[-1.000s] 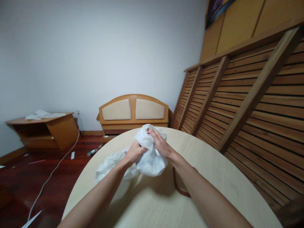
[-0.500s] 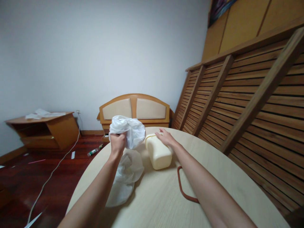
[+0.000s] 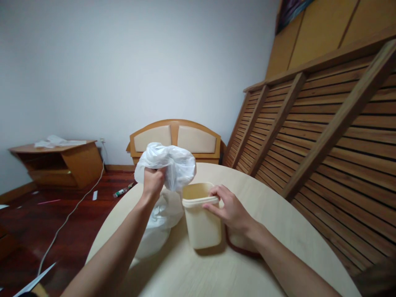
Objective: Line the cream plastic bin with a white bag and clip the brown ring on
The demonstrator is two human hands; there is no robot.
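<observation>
A crumpled white plastic bag (image 3: 179, 167) is bunched in my left hand (image 3: 153, 181), held above the round table (image 3: 278, 231). Its lower part, or more white plastic, spreads on the tabletop beneath. To the right, a cream bin (image 3: 204, 227) stands upright, its open top facing up. My right hand (image 3: 230, 206) pinches the bin's right rim, thumb outside and fingers over the edge. A reddish-brown frame (image 3: 243, 249) lies on the table right of the bin, partly hidden under my right forearm.
Slatted wooden panels (image 3: 334, 144) lean along the right side. Behind the table stands a headboard (image 3: 196, 139). On the left are a low cabinet (image 3: 83, 163), a cable (image 3: 66, 222) and a bottle (image 3: 120, 192) on the floor.
The bin, which lay tipped over, now stands upright nearer to me. My right hand has closed on its rim. The bag in my left hand has risen slightly and spread wider.
</observation>
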